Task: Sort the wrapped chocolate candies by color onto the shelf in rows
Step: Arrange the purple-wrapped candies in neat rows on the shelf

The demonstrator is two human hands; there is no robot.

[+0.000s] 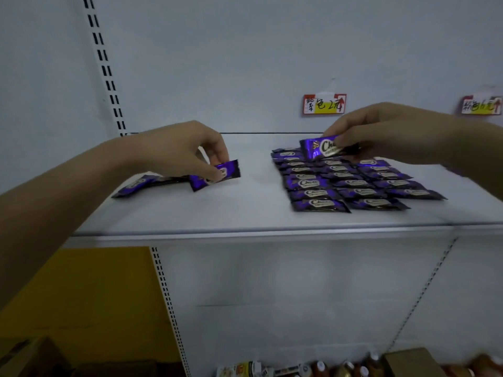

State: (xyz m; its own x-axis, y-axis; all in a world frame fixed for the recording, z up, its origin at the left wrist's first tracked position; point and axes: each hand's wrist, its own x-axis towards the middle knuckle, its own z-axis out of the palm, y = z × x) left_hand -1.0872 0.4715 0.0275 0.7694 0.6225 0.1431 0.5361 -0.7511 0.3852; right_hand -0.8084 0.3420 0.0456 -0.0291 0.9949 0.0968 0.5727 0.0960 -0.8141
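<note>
On the white shelf [255,205], several purple wrapped chocolate candies [351,183] lie in three neat rows at the right. My right hand [381,131] pinches one purple candy [324,148] just above the far end of those rows. My left hand [182,151] pinches another purple candy [217,174] by its wrapper at the shelf's left middle, low over the surface. A loose purple candy [134,185] lies on the shelf under my left wrist, with dark wrappers partly hidden behind the hand.
Two price labels [324,104] [480,105] stick to the back wall. A slotted upright [106,66] runs up the left side. Below the shelf a yellow panel [81,295] stands at left, and bottles and packets [326,368] crowd the bottom edge.
</note>
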